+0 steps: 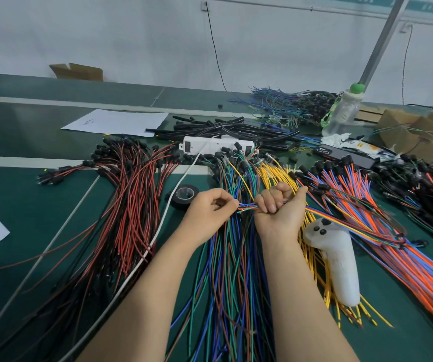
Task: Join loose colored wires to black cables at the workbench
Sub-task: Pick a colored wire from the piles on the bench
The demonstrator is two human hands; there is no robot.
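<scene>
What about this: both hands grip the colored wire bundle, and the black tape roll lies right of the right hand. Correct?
No. The head view shows the black tape roll just left of the left hand; that hand and the right hand do grip the colored wire bundle.

On the dark green matted workbench (pixel 27 205): at 9 o'clock, red and black thin wires (pixel 131 205); at 6, blue, green and brown thin wires (pixel 231 283); at 3, orange and blue thin wires (pixel 367 205); at 12, short black rubber cables (pixel 236 128) behind a white plastic power strip (pixel 220 146); near centre, a black tape roll (pixel 177 202); at 4, a white plastic handheld controller (pixel 338 257).
</scene>
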